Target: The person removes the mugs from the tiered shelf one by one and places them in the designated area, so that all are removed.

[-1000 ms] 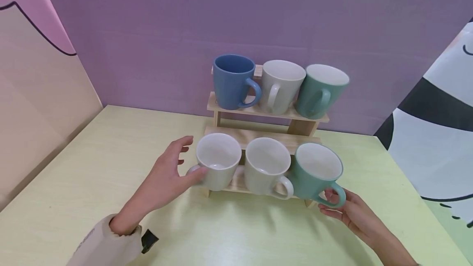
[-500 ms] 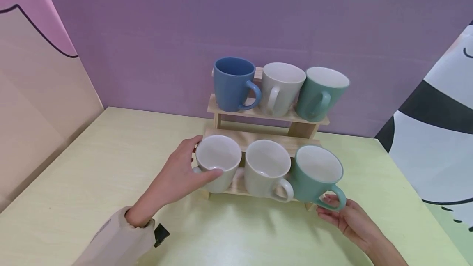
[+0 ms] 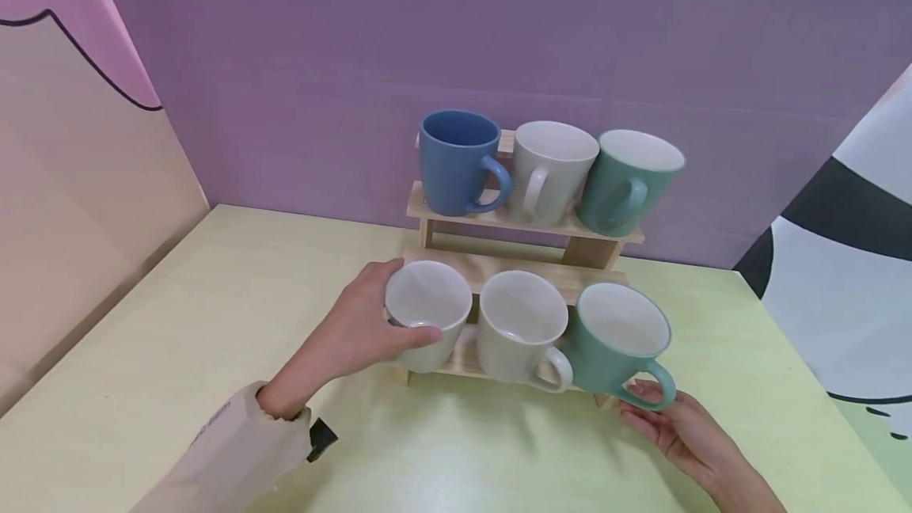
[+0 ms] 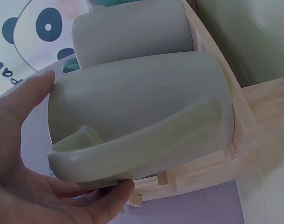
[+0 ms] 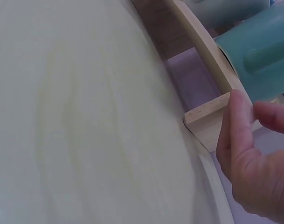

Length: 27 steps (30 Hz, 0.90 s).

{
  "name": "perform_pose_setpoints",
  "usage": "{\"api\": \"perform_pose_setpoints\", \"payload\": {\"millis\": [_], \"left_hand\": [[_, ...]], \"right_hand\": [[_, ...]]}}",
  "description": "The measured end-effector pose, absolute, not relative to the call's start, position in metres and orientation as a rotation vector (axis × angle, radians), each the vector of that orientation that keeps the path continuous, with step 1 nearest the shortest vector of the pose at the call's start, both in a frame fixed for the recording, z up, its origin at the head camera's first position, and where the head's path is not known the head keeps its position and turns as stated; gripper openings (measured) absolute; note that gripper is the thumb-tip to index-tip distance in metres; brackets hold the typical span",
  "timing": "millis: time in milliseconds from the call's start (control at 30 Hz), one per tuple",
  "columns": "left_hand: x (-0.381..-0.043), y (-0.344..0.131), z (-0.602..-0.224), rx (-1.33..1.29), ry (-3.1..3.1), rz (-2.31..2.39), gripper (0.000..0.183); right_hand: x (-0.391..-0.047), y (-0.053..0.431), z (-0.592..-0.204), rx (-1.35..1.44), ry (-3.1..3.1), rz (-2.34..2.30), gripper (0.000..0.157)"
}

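Note:
My left hand (image 3: pixel 366 327) grips the white mug (image 3: pixel 427 299) at the left end of the lower shelf. Its thumb lies across the front of the mug and the fingers reach round the far side. The left wrist view shows that mug's handle (image 4: pixel 137 151) between thumb and fingers. Below the handle of the green mug (image 3: pixel 620 327) at the right end, my right hand (image 3: pixel 684 430) pinches the corner of the wooden rack (image 5: pixel 211 109). A second white mug (image 3: pixel 522 315) stands between these two mugs.
On the upper shelf stand a blue mug (image 3: pixel 459 165), a white mug (image 3: pixel 552 172) and a green mug (image 3: pixel 627 184), side by side. A purple backdrop (image 3: pixel 321 46) rises behind the pale table (image 3: pixel 285 260).
My left hand has moved right and closed its thumb and fingers round the left white mug. My right hand stays at the rack's corner. The mugs keep their places.

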<state>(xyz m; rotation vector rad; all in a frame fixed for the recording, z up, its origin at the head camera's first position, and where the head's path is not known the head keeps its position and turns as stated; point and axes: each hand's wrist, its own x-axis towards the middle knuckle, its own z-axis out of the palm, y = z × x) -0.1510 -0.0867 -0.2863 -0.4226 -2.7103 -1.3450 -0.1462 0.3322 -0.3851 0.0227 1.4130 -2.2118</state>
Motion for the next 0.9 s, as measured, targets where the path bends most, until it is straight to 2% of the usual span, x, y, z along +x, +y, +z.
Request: {"api": "perform_pose_setpoints", "payload": {"millis": [267,533,900], "left_hand": [[-0.156,-0.084,-0.284,-0.477,-2.725,-1.340,0.081],[-0.159,-0.082,-0.283,-0.443,-2.790,-1.278,0.097],[-0.161,-0.082,-0.286,-0.466,-2.772,-1.246,0.090]], "right_hand": [[-0.145,0.332,-0.387,-0.008,1.260,-2.268,0.029],[-0.144,0.330,-0.394,-0.144,1.021,-2.333,0.040],[-0.141,0.331,-0.399,-0.140,0.984,-2.346,0.039]]}}
